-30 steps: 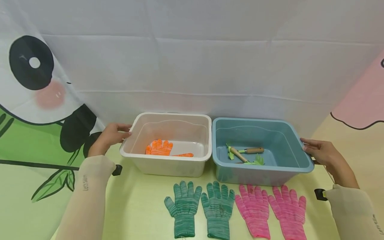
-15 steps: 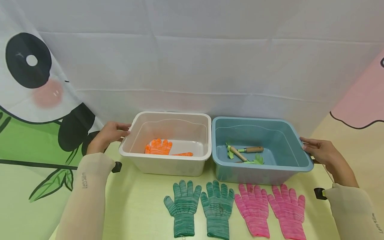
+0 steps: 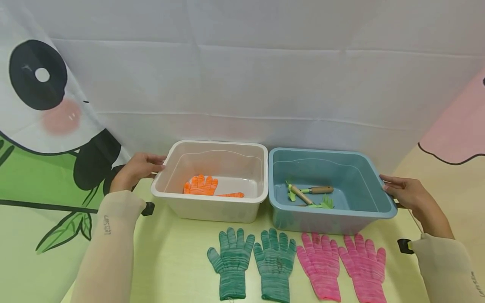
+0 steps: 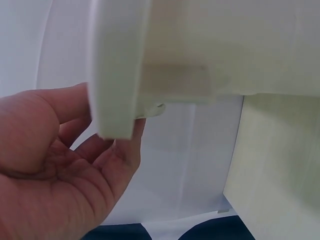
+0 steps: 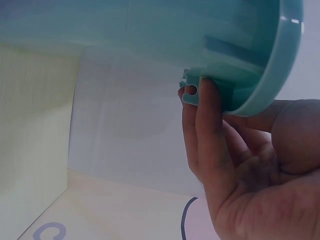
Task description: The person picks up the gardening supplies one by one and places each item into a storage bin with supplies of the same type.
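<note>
White basin (image 3: 216,209) on bench (image 3: 166,256), orange glove (image 3: 202,187) inside: left hand (image 3: 137,169) grips its rim. Blue basin (image 3: 326,221) beside it, small tools (image 3: 301,195) inside: right hand (image 3: 411,193) grips its rim. In front, we count green gloves (image 3: 233,265), pink gloves (image 3: 362,267).

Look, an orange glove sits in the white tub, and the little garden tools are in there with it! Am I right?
Not quite: the little garden tools lie in the blue tub, as the head view shows. An orange glove does sit in the white tub.
</note>
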`<state>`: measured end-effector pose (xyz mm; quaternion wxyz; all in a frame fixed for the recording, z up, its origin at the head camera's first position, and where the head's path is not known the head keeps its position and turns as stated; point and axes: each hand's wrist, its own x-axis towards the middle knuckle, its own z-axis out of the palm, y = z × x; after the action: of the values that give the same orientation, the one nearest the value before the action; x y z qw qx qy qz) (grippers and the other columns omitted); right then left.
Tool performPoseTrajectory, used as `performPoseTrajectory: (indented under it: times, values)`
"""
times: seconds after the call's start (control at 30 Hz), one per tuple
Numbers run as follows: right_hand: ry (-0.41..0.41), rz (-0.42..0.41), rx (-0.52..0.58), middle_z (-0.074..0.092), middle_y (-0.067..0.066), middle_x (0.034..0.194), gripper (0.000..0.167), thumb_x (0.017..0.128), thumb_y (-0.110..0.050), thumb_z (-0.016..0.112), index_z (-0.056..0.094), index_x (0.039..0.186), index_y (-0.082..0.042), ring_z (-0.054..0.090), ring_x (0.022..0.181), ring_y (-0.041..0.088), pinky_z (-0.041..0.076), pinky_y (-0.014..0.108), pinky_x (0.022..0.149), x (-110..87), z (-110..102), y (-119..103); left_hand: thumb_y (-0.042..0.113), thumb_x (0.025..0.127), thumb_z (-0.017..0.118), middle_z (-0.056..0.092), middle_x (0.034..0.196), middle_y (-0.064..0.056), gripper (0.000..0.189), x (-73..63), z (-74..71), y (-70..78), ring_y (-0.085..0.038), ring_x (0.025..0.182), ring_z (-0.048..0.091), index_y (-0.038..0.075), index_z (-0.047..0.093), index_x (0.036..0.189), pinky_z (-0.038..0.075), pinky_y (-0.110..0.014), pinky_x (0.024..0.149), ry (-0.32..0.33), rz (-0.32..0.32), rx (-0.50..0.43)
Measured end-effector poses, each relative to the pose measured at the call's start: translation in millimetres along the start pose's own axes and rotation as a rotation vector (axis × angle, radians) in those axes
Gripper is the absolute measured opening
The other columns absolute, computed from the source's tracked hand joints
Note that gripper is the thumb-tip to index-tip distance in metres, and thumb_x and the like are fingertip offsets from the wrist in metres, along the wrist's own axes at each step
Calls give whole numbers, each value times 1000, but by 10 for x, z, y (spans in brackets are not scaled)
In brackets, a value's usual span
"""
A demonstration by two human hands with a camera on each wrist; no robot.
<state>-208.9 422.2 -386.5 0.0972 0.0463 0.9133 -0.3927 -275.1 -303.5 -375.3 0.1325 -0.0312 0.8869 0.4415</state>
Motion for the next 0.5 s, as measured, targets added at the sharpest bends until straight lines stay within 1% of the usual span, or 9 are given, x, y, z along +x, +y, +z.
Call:
performPoseTrajectory:
  times: [0.1,0.23,0.3,0.37,0.5]
  values:
    - [-5,-1,-1,39,44,149,56,113,-13,48,28,157,15,68,96,10,65,47,84,1,-5,7,10,109,59,42,158,-35,58,16,-1,-8,-48,142,46,-6,37,160,47,-58,114,-7,0,-5]
    - [-8,-3,-3,38,44,150,56,113,-14,47,27,158,14,68,97,10,65,47,85,6,-9,17,12,109,59,40,159,-35,60,15,-8,6,-49,143,46,-3,35,162,45,-58,115,-20,-30,-8]
    - [-9,-3,0,38,44,150,57,113,-14,47,27,158,14,67,97,9,65,46,85,9,-9,23,14,110,59,40,160,-34,61,14,-12,14,-50,143,46,-1,34,163,46,-58,115,-18,-57,3]
    - [-8,-2,4,39,44,150,57,113,-14,47,28,158,14,67,95,7,65,46,84,13,-4,28,17,110,59,41,159,-34,62,10,-11,26,-50,141,48,1,33,164,47,-58,113,-17,-80,9]
    - [1,-5,6,41,44,148,56,113,-14,48,28,158,14,68,93,8,65,46,83,20,2,35,18,110,58,42,158,-34,62,8,-7,35,-49,140,50,3,32,165,50,-58,110,-19,-101,11]
